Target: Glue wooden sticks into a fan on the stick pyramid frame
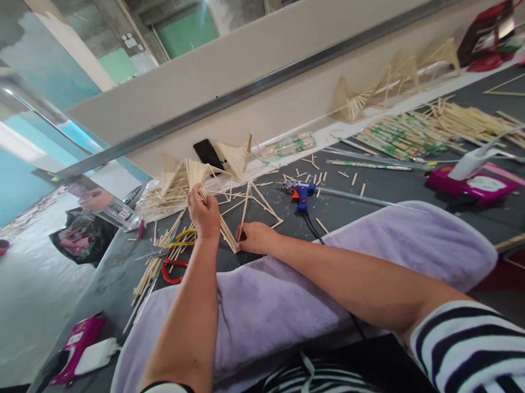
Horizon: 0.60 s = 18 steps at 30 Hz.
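A frame of thin wooden sticks (267, 203) with triangular sides stands on the dark table in front of me. My left hand (205, 215) is closed on its left part, where a fan of close-set sticks (196, 172) rises above my fingers. Low at the near corner, my right hand (258, 238) pinches the stick ends; its fingertips are partly hidden. Just right of the frame lies a blue hot glue gun (303, 195). Beside my left wrist are yellow-handled scissors (182, 238) and a red-handled tool (173, 272), partly covered by my forearm.
Finished stick models (397, 78) and a black phone (208, 156) stand along the wall. Loose sticks (418, 130) pile up at the right. A purple cloth (277, 296) covers the near edge. Magenta power blocks (470, 184) with cables and a plastic bottle (112, 208) are nearby.
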Motion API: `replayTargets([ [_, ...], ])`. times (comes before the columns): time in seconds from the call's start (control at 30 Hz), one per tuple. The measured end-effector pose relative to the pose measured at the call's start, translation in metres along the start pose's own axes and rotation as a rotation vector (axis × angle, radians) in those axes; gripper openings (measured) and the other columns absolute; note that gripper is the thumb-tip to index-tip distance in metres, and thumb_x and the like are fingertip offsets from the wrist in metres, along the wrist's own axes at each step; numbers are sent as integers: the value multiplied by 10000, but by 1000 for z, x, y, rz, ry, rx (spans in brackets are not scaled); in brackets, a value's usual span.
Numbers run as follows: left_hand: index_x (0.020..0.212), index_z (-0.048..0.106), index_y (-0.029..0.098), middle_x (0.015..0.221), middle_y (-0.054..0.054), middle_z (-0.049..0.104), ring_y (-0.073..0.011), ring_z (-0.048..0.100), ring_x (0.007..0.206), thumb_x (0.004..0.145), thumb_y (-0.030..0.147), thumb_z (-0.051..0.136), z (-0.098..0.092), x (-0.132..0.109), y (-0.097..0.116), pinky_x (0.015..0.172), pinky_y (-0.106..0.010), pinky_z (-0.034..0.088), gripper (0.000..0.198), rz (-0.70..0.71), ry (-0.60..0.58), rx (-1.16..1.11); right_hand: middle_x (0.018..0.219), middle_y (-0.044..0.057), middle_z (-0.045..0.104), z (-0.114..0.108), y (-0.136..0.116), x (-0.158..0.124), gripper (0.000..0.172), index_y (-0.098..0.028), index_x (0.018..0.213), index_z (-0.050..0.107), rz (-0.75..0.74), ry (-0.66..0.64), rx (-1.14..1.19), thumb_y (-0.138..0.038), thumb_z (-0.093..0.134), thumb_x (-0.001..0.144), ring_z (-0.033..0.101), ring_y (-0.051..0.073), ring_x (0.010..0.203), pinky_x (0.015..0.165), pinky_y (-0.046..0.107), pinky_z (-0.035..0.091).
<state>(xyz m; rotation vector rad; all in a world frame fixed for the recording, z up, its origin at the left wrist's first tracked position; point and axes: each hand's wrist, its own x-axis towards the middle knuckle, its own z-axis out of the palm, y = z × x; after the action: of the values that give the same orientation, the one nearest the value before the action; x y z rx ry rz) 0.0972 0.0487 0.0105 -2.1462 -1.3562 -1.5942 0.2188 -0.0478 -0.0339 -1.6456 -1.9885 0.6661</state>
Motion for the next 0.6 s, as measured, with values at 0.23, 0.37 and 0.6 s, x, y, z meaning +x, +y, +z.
replayTargets([
  [0.23,1176,519,131,1124,-125,553,-224,484,1052,784,169,459,0,0,-1,919,-342,395,398,-1,8,-37,855,14,683,0,-1,-1,219,-222,862,635,-1,10,5,-352,613,686,624,165,773,577,219,397],
  [0.37,1181,520,148,1115,-117,553,-222,492,1041,778,177,475,0,0,0,904,-339,399,406,-28,5,-51,864,19,682,-1,-1,-1,222,-217,875,635,8,2,-8,-345,618,695,628,169,791,590,217,402],
  [0.6,1189,518,123,1129,-134,555,-222,492,1051,795,183,472,-1,0,0,871,-326,416,401,-8,3,-50,875,20,678,1,-1,-1,228,-229,884,633,7,0,-10,-351,602,694,619,170,792,597,225,403],
])
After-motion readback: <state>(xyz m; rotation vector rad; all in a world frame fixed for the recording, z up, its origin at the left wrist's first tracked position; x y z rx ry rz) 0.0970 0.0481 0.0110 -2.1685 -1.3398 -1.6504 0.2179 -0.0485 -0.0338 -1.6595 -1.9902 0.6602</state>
